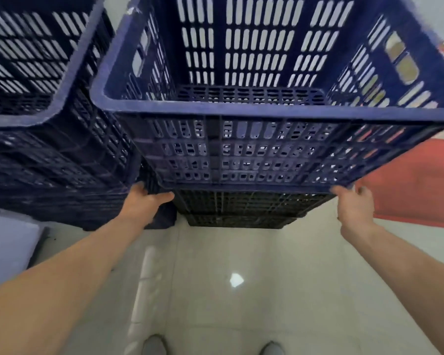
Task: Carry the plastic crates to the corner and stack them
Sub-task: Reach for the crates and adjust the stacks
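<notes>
A stack of blue crates (49, 119) stands on the floor (241, 290) at the left, against the wall. That looks like the corner pile, with a second column being built just beside it.

The left hand (144, 201) is at the lower left corner of the top blue crate (267, 149). Its fingers are curled round that corner and out of sight behind it, and the thumb lies along the bottom edge. A low hold like this suits lifting or steadying the crate from below.

This crate is over the black crates (241, 211) on the floor, with its near bottom edge slanting up to the right. I cannot tell whether it is fully seated. It is probably being settled or squared onto the stack.

The right hand (354, 203) takes the lower right corner, fingers hooked up on the bottom rim and thumb apart, so the two hands bear the load evenly. A red sheet (420, 180) lies beyond it.
</notes>
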`<state>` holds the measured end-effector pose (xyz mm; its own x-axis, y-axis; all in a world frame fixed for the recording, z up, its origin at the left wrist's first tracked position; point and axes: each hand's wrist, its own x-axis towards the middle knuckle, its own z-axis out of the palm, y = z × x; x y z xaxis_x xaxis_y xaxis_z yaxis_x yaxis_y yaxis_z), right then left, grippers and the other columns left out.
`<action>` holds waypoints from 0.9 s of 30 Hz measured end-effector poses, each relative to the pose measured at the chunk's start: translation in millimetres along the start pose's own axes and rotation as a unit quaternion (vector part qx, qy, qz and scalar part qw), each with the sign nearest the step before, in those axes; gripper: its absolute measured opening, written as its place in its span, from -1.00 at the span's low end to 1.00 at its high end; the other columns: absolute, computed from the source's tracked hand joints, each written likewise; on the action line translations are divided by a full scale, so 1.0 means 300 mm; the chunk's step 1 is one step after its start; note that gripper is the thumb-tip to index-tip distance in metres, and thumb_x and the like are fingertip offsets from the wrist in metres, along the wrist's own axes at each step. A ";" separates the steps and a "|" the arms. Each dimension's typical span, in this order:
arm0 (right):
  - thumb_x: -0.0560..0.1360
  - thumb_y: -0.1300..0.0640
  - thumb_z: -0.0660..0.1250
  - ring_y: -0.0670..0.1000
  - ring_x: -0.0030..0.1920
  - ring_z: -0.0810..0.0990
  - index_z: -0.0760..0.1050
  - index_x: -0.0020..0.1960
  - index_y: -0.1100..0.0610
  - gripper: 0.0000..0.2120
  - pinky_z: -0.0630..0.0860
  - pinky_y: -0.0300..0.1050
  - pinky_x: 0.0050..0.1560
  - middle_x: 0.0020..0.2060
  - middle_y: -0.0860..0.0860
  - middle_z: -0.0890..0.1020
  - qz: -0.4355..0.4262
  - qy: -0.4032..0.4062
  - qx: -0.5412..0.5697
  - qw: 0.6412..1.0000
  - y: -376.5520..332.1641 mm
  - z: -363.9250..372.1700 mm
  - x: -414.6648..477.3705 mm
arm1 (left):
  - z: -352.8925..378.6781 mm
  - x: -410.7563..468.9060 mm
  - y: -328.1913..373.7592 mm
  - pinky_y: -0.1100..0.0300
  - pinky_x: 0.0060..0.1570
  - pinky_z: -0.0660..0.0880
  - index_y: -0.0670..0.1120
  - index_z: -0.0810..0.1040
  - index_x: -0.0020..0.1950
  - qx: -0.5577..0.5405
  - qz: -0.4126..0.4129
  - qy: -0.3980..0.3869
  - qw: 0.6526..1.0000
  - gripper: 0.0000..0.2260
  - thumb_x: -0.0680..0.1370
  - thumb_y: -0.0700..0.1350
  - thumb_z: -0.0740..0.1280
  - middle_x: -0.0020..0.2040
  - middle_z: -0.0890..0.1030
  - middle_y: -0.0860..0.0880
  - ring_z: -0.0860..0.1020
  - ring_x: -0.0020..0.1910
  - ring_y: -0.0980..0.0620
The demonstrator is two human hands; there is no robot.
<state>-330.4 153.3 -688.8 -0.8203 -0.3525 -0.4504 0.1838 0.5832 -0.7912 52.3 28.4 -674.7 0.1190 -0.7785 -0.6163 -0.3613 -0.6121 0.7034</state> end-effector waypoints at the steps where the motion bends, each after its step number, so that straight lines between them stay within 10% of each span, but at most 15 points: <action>1: 0.35 0.02 0.47 0.13 0.30 0.45 0.21 0.63 0.15 -0.09 0.44 0.19 0.39 0.40 0.10 0.47 0.001 0.007 0.002 1.000 0.013 0.002 0.034 | 0.024 0.013 -0.010 -0.09 0.31 0.40 -0.06 0.20 0.60 -0.027 -0.002 -0.004 1.000 -0.26 0.51 -0.16 0.51 0.40 0.44 0.02 0.44 0.33 -0.10; 7: 0.43 0.31 0.36 0.07 0.19 0.48 0.47 0.16 0.01 -0.63 0.44 0.17 0.19 0.04 -0.07 0.59 0.008 -0.072 0.031 0.997 0.060 0.031 0.191 | 0.096 0.113 -0.027 -0.22 0.41 0.29 0.06 0.33 0.43 -0.124 0.009 -0.058 0.991 -0.39 0.49 -0.30 0.48 0.33 0.52 0.08 0.42 0.39 -0.06; 16: 0.23 0.19 0.38 0.05 0.13 0.57 0.46 0.33 0.10 -0.36 0.53 0.16 0.09 0.14 -0.01 0.63 -0.031 -0.094 0.057 0.993 0.108 0.035 0.229 | 0.108 0.167 -0.048 -0.12 0.20 0.41 0.00 0.45 0.34 -0.133 0.039 -0.032 0.990 -0.18 0.13 0.09 0.63 0.24 0.62 0.03 0.56 0.24 -0.11; 27: 0.25 0.13 0.43 0.11 0.21 0.60 0.45 0.23 0.01 -0.46 0.52 0.10 0.02 0.19 0.01 0.64 -0.054 -0.094 0.033 0.994 0.143 0.096 0.140 | 0.045 0.165 -0.040 0.12 0.09 0.35 -0.10 0.37 0.25 -0.025 0.117 0.073 0.990 -0.55 0.51 0.03 0.50 0.13 0.48 0.00 0.46 0.10 -0.03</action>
<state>-341.5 142.3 -753.5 -0.7225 -0.5452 -0.4252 0.1397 0.4873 -0.8620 50.1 -0.9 -718.4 0.1720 -0.9091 -0.3794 -0.3481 -0.4164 0.8399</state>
